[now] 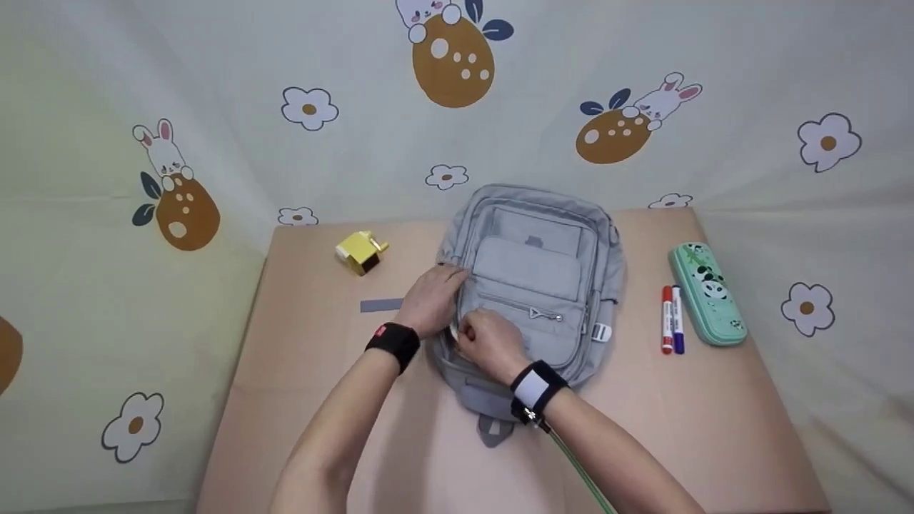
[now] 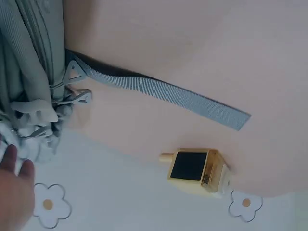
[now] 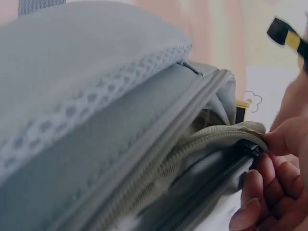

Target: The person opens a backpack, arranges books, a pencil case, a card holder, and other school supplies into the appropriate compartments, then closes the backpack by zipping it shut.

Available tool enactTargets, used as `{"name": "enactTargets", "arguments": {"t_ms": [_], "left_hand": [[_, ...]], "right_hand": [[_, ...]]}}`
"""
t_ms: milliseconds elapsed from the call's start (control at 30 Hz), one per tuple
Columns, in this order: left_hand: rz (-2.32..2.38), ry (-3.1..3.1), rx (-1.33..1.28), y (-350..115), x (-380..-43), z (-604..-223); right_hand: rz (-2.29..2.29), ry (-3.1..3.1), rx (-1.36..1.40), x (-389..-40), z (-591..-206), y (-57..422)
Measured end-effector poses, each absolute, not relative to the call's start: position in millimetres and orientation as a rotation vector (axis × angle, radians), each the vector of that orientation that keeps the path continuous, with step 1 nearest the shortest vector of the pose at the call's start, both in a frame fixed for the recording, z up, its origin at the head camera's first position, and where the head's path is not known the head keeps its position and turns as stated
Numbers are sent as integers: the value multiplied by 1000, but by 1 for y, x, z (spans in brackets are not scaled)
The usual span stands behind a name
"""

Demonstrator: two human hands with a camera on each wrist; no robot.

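Observation:
A grey backpack (image 1: 528, 271) lies front side up on the table, its bottom end towards the far wall hanging. Along its left side my left hand (image 1: 431, 300) rests with extended fingers on the edge; in the left wrist view the fingertips (image 2: 8, 158) touch the bag's fabric. My right hand (image 1: 493, 344) is just nearer, fingers curled, pinching at the same side. Up close in the right wrist view, a thumb and fingers (image 3: 279, 139) pinch the end of a zippered opening (image 3: 211, 139), which gapes between its zipper tapes. The zipper pull is hidden by the fingers.
Left of the bag, a grey webbing strap (image 1: 381, 305) stretches over the table (image 1: 300, 400). Beyond it stands a small yellow box with a crank-like handle (image 1: 360, 251). A red marker (image 1: 667, 321), a blue marker (image 1: 678, 321) and a green panda pencil case (image 1: 707, 293) lie to the right.

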State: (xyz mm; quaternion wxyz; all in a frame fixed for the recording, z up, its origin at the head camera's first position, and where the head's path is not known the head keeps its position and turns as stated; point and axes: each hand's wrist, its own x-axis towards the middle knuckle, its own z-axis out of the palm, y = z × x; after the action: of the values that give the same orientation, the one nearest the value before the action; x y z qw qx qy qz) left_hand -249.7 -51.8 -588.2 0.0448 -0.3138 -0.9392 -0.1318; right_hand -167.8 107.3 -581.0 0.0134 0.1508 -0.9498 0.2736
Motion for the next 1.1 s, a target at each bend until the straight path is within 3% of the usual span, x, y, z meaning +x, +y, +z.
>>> {"name": "enactTargets", "arguments": {"t_ms": [233, 467, 867, 1100], "left_hand": [[-481, -2883, -1279, -54, -213, -586], [-441, -2890, -1215, -52, -203, -595], [-564, -2887, -1103, -58, -204, -585], [-639, -2861, -1086, -49, -213, -566]], "right_hand": [[740, -2926, 462, -164, -573, 121], [763, -2885, 508, -150, -577, 136], [652, -2777, 629, -116, -610, 224], [652, -2765, 550, -122, -594, 241]]}}
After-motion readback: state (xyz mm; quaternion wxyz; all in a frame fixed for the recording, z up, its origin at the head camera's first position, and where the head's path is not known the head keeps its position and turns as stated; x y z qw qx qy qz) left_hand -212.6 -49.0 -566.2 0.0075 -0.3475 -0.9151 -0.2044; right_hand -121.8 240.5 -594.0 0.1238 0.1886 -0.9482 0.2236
